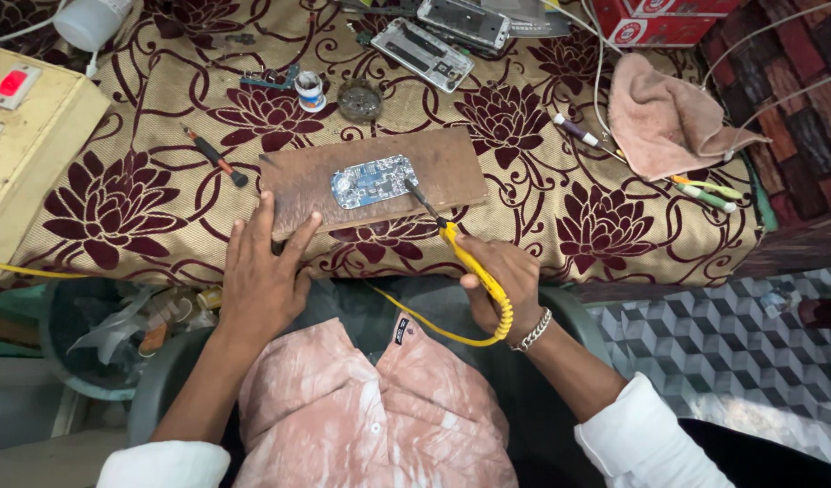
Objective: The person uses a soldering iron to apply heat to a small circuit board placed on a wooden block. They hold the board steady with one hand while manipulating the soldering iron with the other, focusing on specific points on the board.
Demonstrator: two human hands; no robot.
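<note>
A flowery cloth covers the surface [163,117]. On a brown board [452,167] lies a blue circuit board [373,181], long side pointing left to right. The right hand [506,280] grips a yellow soldering iron [470,262], its tip touching the circuit board's right end. The left hand [262,271] rests open on the brown board's near-left edge.

The soldering iron's [470,262] handle was partly hidden inside the right hand [506,285]; the red box [664,18] was cut off by the top edge.

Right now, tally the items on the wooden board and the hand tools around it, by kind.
Circuit board: 1
Soldering iron, in right hand: 1
Screwdriver: 1
Opened phones: 2
Pink cloth: 1
Total: 6
</note>
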